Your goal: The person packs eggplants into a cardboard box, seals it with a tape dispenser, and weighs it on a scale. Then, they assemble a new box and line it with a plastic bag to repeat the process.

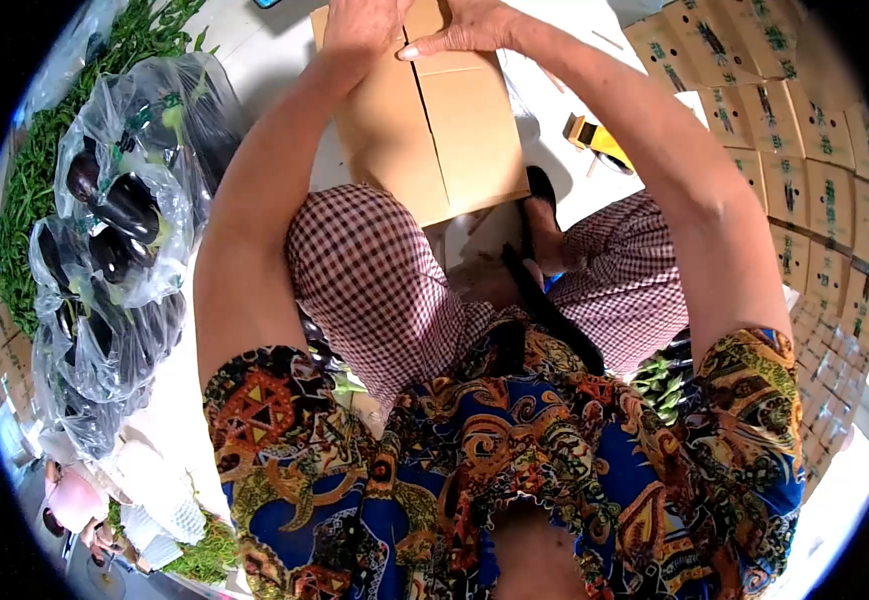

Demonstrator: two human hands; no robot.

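A brown cardboard box (470, 125) stands in front of my knees, its two long top flaps folded down with a dark seam between them. At the far end, my left hand (367, 25) holds the box, its fingers partly cut off by the frame edge. My right hand (470, 27) grips the same end, with the thumb stretched across the flap to the seam and the other fingers partly out of view. To the right of the box lies a yellow tape dispenser (605, 142), apart from both hands.
Clear plastic bags of eggplants (125, 215) fill the left side, with green peppers (45, 165) behind them. Stacked cartons with green print (780, 120) form a wall on the right. Another person (83, 500) is at the lower left. A white sheet (280, 65) covers the ground.
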